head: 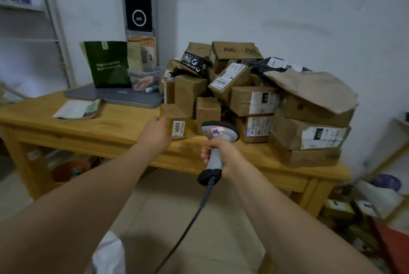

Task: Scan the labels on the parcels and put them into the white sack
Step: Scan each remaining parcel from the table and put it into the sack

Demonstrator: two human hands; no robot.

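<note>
A heap of brown cardboard parcels (pixel 254 101) with white labels covers the right half of the wooden table (pixel 88 132). A small brown box (pixel 174 120) labelled 4003 stands at the heap's near left edge. My left hand (pixel 155 134) reaches to this box, fingertips touching its left side, not closed around it. My right hand (pixel 223 154) grips the handle of a grey barcode scanner (pixel 219 134), its head pointing at the parcels and its cable hanging down. A bit of the white sack (pixel 108 253) shows on the floor at the bottom edge.
A grey scale base (pixel 117 96), a green paper bag (pixel 108 63) and a clear plastic tub (pixel 143 78) stand at the table's back left. A flat packet (pixel 77 109) lies near them. Shelving (pixel 33 19) is at far left, more boxes (pixel 345 209) on the floor at right.
</note>
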